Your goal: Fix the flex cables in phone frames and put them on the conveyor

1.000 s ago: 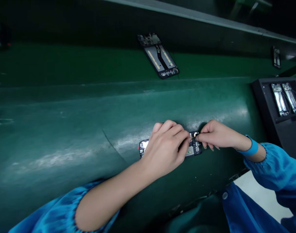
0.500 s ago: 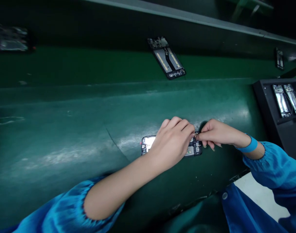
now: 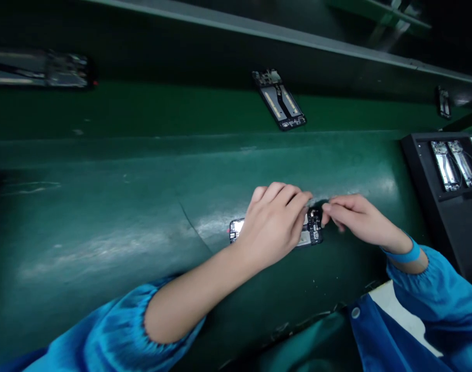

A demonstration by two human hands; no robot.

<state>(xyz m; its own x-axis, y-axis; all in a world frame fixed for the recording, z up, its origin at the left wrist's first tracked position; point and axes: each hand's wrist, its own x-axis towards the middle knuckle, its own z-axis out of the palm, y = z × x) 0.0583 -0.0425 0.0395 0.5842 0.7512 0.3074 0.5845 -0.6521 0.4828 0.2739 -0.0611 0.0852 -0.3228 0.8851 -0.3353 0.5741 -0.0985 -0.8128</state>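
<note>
A phone body with exposed circuits (image 3: 314, 232) lies crosswise on the green mat (image 3: 115, 212). My left hand (image 3: 272, 222) rests over its middle and hides much of it, with the fingers curled around its far side. Just off the phone's right end is my right hand (image 3: 350, 214), thumb and index finger pinched together. Whatever may sit between those fingertips is too small to make out. A blue band (image 3: 406, 254) circles the right wrist.
Beyond my hands, an opened phone (image 3: 280, 101) lies tilted on the green strip. Another phone (image 3: 34, 70) lies at the far left, and a small one (image 3: 444, 102) at the far right. A black tray (image 3: 422, 170) with several phone bodies stands at right.
My right hand has drawn back slightly from the phone's right end. The left hand's fingertips have lifted a little. The view has shifted, and more of the far-left phone shows.
</note>
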